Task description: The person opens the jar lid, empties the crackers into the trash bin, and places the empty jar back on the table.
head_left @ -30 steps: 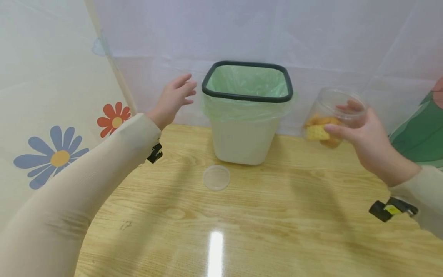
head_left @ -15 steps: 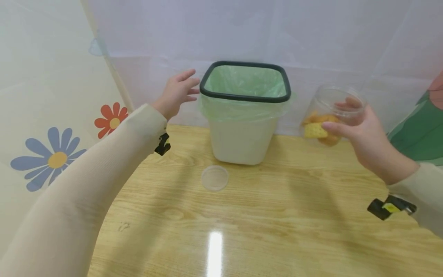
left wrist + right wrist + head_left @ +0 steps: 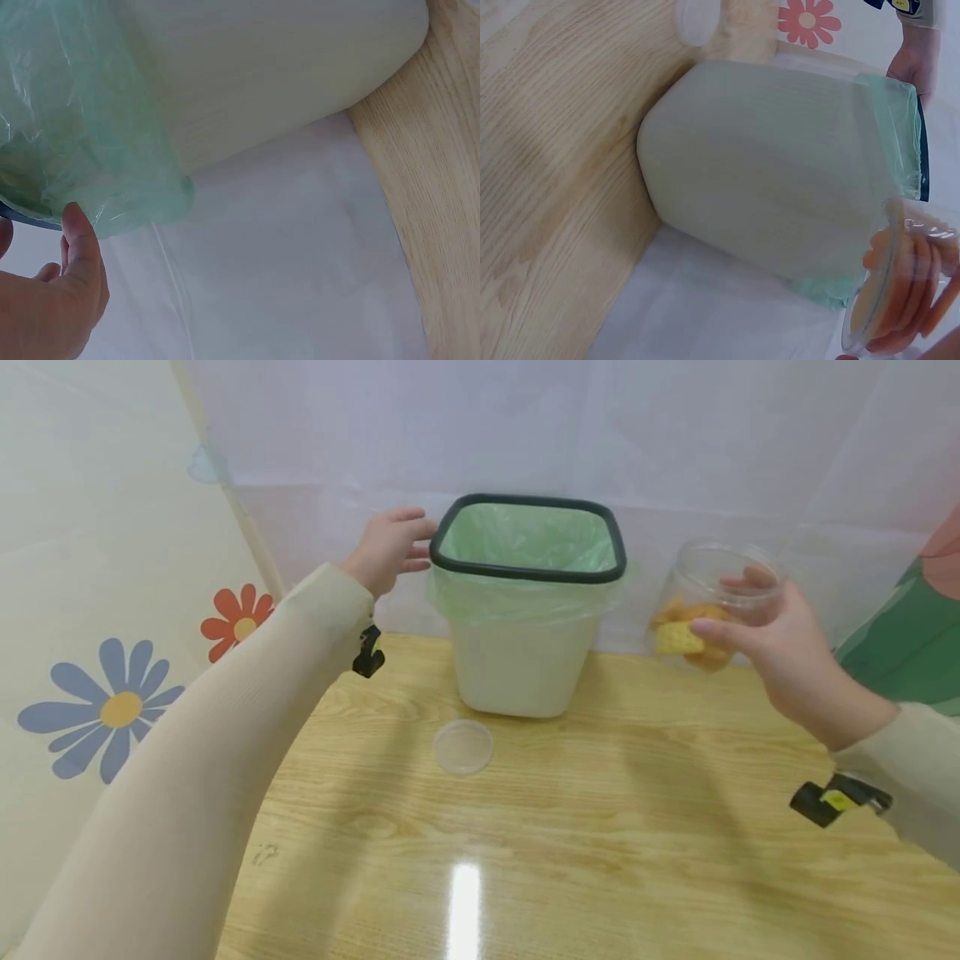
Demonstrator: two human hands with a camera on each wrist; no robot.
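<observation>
The right hand (image 3: 791,652) holds a clear jar (image 3: 692,589) to the right of the bin (image 3: 525,660), its thumb along the near wall and its fingers curled round the far side. The jar is off the tabletop (image 3: 570,827), tilted slightly, with its mouth facing up. Orange pieces (image 3: 701,612) lie in its lower part, and a yellow piece (image 3: 673,638) shows beside the thumb.

The left hand (image 3: 384,550) is at the left side of the bin, its fingers mostly straight and a little apart, with nothing in its grasp. Their tips are at the black rim (image 3: 525,574); I cannot tell whether they press on it.

The bin is pale and stands upright, with a green liner (image 3: 525,602) folded out over its top. A clear round disc (image 3: 463,747) lies flat just in front of the bin, slightly left of its middle. A whitish sheet (image 3: 390,427) hangs behind the bin, and 2 printed flowers, a red flower (image 3: 232,602) and a blue flower (image 3: 75,714), are left of it.
</observation>
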